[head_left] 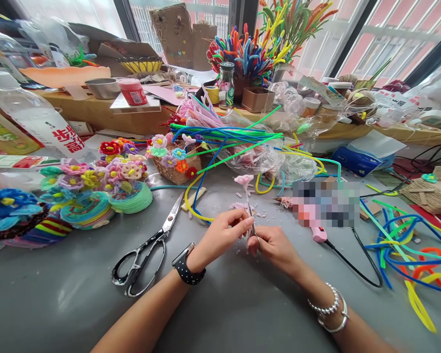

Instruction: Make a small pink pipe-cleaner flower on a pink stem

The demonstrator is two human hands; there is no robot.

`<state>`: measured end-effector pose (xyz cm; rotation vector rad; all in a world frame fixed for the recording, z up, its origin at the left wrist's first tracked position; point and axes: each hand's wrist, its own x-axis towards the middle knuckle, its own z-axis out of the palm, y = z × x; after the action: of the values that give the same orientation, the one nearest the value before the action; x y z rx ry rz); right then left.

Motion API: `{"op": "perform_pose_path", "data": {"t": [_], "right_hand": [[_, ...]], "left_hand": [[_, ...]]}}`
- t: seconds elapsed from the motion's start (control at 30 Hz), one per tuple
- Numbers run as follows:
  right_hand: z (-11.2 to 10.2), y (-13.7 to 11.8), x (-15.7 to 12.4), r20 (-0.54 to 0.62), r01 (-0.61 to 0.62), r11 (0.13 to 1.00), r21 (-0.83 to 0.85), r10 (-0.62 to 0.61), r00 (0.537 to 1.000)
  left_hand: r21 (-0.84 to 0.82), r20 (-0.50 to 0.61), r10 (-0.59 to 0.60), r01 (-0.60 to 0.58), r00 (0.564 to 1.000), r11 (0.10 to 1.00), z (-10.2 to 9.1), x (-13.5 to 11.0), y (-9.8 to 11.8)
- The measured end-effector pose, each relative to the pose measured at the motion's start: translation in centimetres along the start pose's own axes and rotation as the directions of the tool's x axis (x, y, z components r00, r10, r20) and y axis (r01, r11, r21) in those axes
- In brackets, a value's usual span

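My left hand [226, 235] is closed, its thumb and fingers pinching the thin stem of a pale pink pipe-cleaner flower [244, 180]. The flower head stands upright above the fingertips. My right hand [275, 247] is closed around a small pair of scissors [253, 226], whose blades point up beside the stem. Whether the blades touch the stem I cannot tell. Pink fluff clippings [238, 206] lie on the table behind my hands. Left of my left hand rest large black-handled scissors [150, 255], partly spread. To the right lies a pink glue gun [319, 234], partly blurred out.
Pots of pipe-cleaner flowers [130, 197] and a flower basket [176, 164] stand on the left. Loose pipe cleaners [397, 250] tangle at the right, near the glue gun's black cord [353, 274]. Behind are plastic bags [264, 159], a tissue pack [367, 154] and a crowded wooden ledge [132, 120].
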<state>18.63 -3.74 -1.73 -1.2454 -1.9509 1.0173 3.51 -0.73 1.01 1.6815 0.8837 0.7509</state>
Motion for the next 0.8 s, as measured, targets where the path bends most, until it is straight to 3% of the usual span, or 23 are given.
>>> {"op": "perform_pose_path", "data": {"t": [0.33, 0.53, 0.8], "right_hand": [[0.01, 0.18, 0.16, 0.011, 0.057, 0.998, -0.022, -0.057, 0.998], [-0.12, -0.08, 0.14, -0.046, 0.01, 0.999, -0.031, -0.011, 0.999], [0.0, 0.45, 0.19, 0.033, 0.058, 0.996, 0.063, -0.061, 0.998]], "left_hand": [[0.022, 0.014, 0.009, -0.009, 1.0, 1.0, 0.02, -0.06, 0.25], [0.012, 0.005, -0.012, 0.012, 1.0, 1.0, 0.07, -0.04, 0.02], [-0.008, 0.045, -0.003, 0.004, 0.999, 1.0, 0.05, 0.04, 0.17]]}}
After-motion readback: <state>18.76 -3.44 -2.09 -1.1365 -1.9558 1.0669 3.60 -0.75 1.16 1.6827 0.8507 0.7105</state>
